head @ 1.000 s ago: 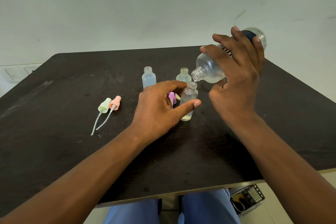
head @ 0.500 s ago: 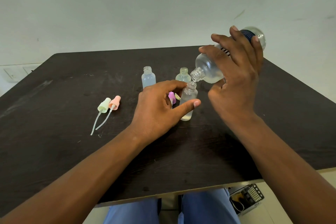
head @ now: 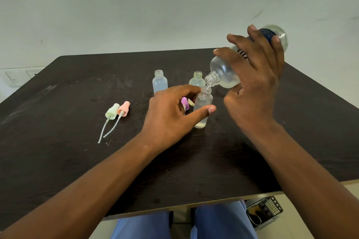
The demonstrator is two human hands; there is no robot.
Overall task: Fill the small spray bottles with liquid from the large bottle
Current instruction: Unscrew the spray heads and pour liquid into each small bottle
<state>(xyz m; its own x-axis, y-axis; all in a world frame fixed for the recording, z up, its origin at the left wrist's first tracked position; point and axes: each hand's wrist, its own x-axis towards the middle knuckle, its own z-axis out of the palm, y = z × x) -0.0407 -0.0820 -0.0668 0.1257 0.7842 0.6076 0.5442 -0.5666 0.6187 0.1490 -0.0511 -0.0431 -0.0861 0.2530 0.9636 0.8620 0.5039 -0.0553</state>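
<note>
My right hand [head: 254,83] grips the large clear bottle [head: 223,74], tilted with its open neck down and to the left. A thin stream of liquid runs from that neck into a small clear spray bottle [head: 203,103]. This small bottle stands upright on the dark table [head: 77,161], with a little liquid at its bottom. My left hand [head: 169,118] holds it between thumb and fingers. Two more small open bottles stand behind: a bluish one [head: 159,82] and a yellowish one [head: 196,81].
A green spray cap [head: 112,111] and a pink spray cap [head: 123,109], each with a dip tube, lie on the table to the left. A purple cap [head: 184,102] shows behind my left hand. A device [head: 265,209] lies on the floor under the table's near edge.
The large bottle's neck has stayed over the small bottle and the pour goes on. Both hands have hardly moved.
</note>
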